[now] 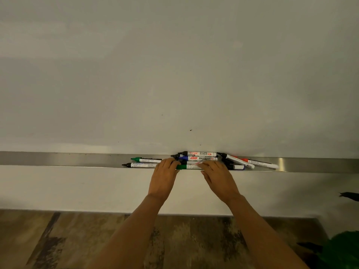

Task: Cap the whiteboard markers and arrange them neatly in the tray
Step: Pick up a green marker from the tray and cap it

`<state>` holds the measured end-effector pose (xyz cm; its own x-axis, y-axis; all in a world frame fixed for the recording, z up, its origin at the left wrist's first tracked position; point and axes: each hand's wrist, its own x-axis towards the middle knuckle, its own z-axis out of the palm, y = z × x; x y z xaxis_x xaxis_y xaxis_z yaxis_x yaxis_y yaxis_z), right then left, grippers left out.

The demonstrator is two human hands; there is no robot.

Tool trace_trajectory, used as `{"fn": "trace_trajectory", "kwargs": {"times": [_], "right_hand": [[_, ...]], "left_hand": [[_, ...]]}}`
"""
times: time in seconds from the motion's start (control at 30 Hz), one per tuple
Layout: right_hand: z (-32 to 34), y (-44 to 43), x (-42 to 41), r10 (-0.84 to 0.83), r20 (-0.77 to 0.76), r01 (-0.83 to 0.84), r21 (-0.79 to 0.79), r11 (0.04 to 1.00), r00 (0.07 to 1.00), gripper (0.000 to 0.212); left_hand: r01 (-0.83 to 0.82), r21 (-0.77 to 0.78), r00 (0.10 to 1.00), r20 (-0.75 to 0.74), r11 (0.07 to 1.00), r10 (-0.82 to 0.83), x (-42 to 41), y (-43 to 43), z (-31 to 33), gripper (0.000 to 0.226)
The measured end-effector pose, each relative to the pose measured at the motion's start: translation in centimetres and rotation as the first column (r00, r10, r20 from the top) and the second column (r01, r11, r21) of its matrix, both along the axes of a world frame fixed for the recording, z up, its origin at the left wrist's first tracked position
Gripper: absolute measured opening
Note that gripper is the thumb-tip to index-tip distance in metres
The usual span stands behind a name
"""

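Left hand (165, 176) pinches the cap end and right hand (218, 178) grips the barrel of a green-capped white plastic marker (187, 167), at the front edge of the long brushed-steel tray (58, 159), mid-length. Reads as capping step. Next: press cap home, lay it parallel to the edge; crossed red and black markers (240, 162) near the tray's right end need straightening

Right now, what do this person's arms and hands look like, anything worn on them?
Both forearms are bare to the picture's lower edge: no sleeves show. The left hand and right hand wear no gloves, and neither wrist carries a watch or bracelet.
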<state>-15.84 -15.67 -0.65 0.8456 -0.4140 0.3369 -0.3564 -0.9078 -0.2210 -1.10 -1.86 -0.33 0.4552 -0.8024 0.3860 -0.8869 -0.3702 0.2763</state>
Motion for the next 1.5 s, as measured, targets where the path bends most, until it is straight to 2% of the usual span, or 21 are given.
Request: {"fn": "trace_trajectory", "kwargs": {"times": [0.1,0.33,0.57,0.73,0.83,1.0,1.13,1.2,1.3,1.43,1.5], "right_hand": [[0.5,-0.3,0.6,0.043,-0.021,-0.044,-0.057,0.997,0.999,0.029],[1.6,0.3,2.9,0.174,-0.091,-0.178,-0.035,0.984,0.981,0.033],[1.9,1.5,4.7,0.193,-0.08,-0.197,-0.037,0.98,0.978,0.027],[1.8,1.5,5.0,0.163,-0.106,-0.165,-0.009,0.986,0.981,0.025],[1.5,1.3,4.9,0.135,-0.122,-0.129,0.058,0.99,0.983,0.028],[1.7,0.9,4.3,0.105,-0.01,-0.1,0.231,0.968,0.994,0.023],[2.7,0.5,3.8,0.012,0.203,-0.102,0.441,0.891,0.979,0.024],[3.6,0.3,3.6,-0.041,0.272,-0.111,0.52,0.847,0.961,0.021],[5.1,-0.1,3.3,-0.077,0.342,-0.116,0.509,0.853,0.936,0.021],[7.3,-0.8,3.1,-0.057,0.341,-0.056,0.313,0.948,0.938,0.024],[8.5,-1.1,2.9,-0.059,0.342,-0.011,0.198,0.98,0.938,0.027]], "left_hand": [[0.022,-0.02,1.0,-0.016,1.0,-0.023,0.4,0.1,0.4,0.023],[-0.04,-0.11,0.991,-0.132,0.993,0.025,1.4,1.3,0.7,0.02],[-0.187,-0.168,0.961,-0.237,0.968,0.144,2.2,1.9,1.7,0.017],[-0.213,-0.174,0.945,-0.288,0.962,0.157,2.6,2.1,1.9,0.017],[-0.212,-0.162,0.938,-0.311,0.964,0.154,2.8,2.3,1.8,0.018],[-0.202,-0.163,0.917,-0.379,0.966,0.128,2.8,1.9,2.2,0.026],[-0.187,-0.231,0.893,-0.444,0.955,0.067,2.8,1.2,2.6,0.027],[-0.245,-0.301,0.835,-0.549,0.922,0.043,2.3,0.7,3.3,0.025],[-0.365,-0.359,0.651,-0.758,0.859,-0.04,1.5,-0.4,5.1,0.022],[-0.44,-0.425,0.393,-0.883,0.791,-0.256,1.1,-1.3,7.4,0.02],[-0.447,-0.44,0.307,-0.893,0.778,-0.329,1.1,-1.5,8.4,0.023]]}}
